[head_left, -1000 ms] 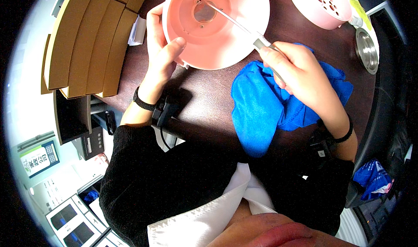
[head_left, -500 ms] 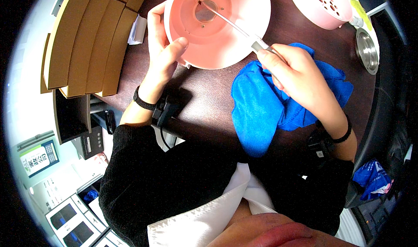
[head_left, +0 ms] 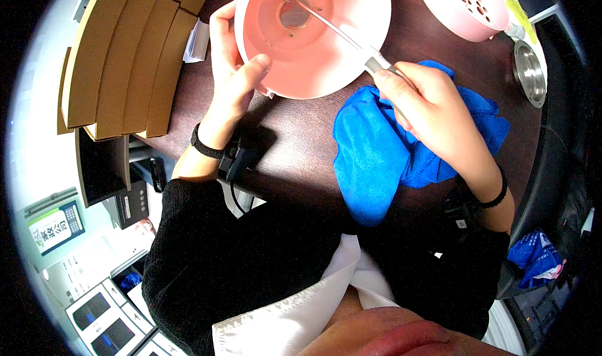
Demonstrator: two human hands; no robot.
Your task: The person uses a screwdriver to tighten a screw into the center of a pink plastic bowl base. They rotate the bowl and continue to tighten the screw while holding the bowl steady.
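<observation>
My left hand [head_left: 238,77] grips the left rim of a pink bowl-shaped housing [head_left: 338,61], thumb inside and fingers round the outside. A round clear-looking window or hole lies at its centre, with small fittings about it. In my right hand [head_left: 426,99] is a slim tool with a grey handle [head_left: 382,64] and a thin pale shaft. The dark tip of the tool touches or nearly touches the upper left edge of the central circle. Beneath my right hand lies a crumpled blue cloth [head_left: 373,149].
A pink round part with holes [head_left: 464,5] sits at the far right, near a shiny metal bowl [head_left: 530,74]. Stacked brown cardboard boxes [head_left: 119,61] line the left side, beside white paper [head_left: 197,41]. All around is the dark brown tabletop [head_left: 295,143].
The tool and my right hand have shifted very slightly, its tip moving up a little at the central circle. My left hand and the housing have barely moved.
</observation>
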